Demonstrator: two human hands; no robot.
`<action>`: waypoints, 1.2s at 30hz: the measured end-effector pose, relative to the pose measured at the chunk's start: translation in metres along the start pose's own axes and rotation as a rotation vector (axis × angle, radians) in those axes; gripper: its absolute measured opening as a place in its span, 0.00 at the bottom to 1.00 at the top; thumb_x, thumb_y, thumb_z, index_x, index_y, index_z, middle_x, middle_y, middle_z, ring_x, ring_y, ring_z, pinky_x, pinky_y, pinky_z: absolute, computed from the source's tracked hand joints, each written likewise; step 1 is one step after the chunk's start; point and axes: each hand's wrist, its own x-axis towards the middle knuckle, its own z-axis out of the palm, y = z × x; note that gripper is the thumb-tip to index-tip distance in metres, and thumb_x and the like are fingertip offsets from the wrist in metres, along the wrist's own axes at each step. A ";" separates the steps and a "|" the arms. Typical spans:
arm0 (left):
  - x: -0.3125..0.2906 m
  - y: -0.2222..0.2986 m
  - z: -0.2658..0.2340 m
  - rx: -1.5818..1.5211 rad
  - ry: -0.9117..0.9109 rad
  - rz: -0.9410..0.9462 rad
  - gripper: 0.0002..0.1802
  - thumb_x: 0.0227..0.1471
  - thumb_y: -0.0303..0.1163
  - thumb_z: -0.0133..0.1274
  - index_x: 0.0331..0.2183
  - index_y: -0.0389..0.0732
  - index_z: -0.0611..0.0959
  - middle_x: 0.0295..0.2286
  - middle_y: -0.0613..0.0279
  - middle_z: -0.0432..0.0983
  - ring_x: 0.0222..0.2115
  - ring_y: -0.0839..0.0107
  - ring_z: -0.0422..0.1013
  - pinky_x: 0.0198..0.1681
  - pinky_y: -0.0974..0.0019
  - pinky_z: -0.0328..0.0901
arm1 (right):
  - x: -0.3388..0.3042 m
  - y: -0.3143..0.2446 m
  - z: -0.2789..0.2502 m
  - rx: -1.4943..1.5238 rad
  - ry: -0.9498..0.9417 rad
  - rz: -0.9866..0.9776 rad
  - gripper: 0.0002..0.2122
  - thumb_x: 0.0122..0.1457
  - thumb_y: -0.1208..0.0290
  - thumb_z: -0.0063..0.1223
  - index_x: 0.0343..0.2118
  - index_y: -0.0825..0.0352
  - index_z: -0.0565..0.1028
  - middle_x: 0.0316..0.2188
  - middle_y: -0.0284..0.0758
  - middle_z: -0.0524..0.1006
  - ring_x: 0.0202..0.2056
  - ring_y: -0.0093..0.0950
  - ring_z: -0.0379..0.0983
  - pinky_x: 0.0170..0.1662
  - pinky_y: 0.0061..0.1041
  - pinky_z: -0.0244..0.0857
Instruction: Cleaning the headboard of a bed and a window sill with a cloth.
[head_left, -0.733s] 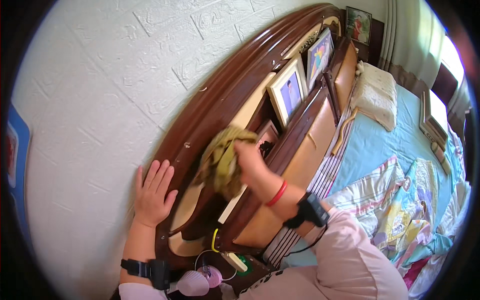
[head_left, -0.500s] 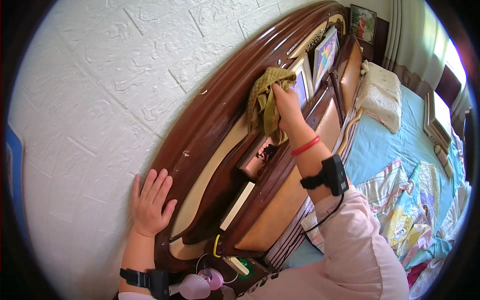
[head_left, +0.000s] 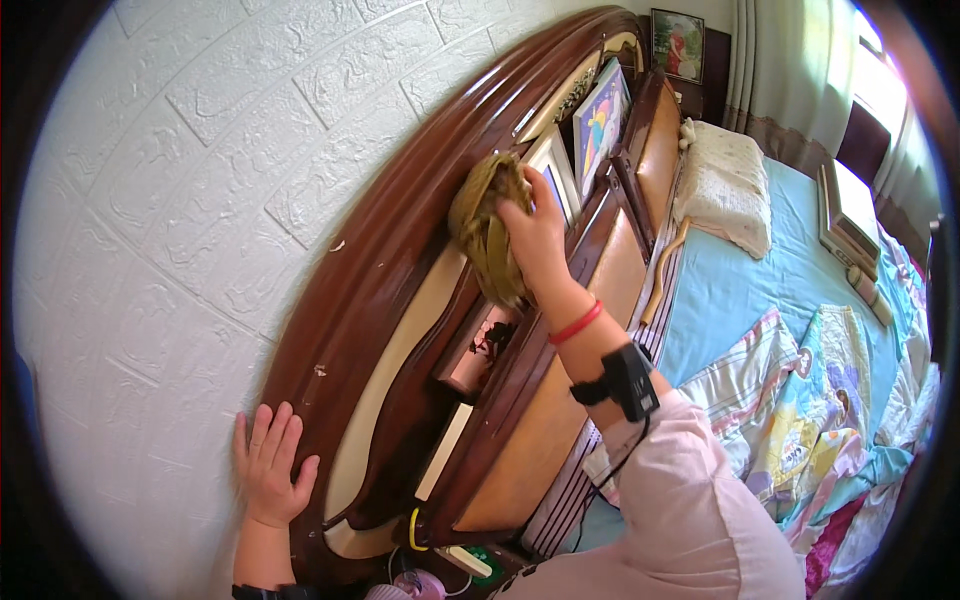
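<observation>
My right hand (head_left: pixel 535 235) is closed on a bunched olive-brown cloth (head_left: pixel 488 240), which lies against the upper part of a glossy dark brown wooden headboard (head_left: pixel 345 290). The cloth hangs down over the cream inlay strip (head_left: pixel 405 365). Just beyond it, a white-framed picture (head_left: pixel 552 170) leans in the headboard's recess. My left hand (head_left: pixel 270 465) rests flat with fingers stretched, against the white brick-patterned wall (head_left: pixel 170 300) beside the headboard's curved edge. Pale chipped spots show on the brown wood.
A colourful framed picture (head_left: pixel 602 115) and a pink box-like item (head_left: pixel 478 350) stand in the headboard's recess. To the right is a bed with a blue sheet (head_left: pixel 715 300), a pillow (head_left: pixel 728 185), rumpled patterned bedding (head_left: pixel 815 400) and a wooden stick (head_left: pixel 662 275). A pink object (head_left: pixel 420 585) sits low down.
The view has shifted, so most things sit further left. The cloth has turned and bunched differently in my right hand. My left hand stays flat by the headboard edge.
</observation>
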 end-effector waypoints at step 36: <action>-0.013 -0.011 0.002 0.037 -0.119 0.030 0.31 0.44 0.36 0.43 0.51 0.38 0.60 0.51 0.50 0.55 0.55 0.51 0.46 0.54 0.41 0.41 | 0.098 0.022 -0.065 0.315 0.137 -0.025 0.25 0.40 0.80 0.53 0.47 0.70 0.64 0.37 0.36 0.71 0.36 0.24 0.69 0.39 0.21 0.64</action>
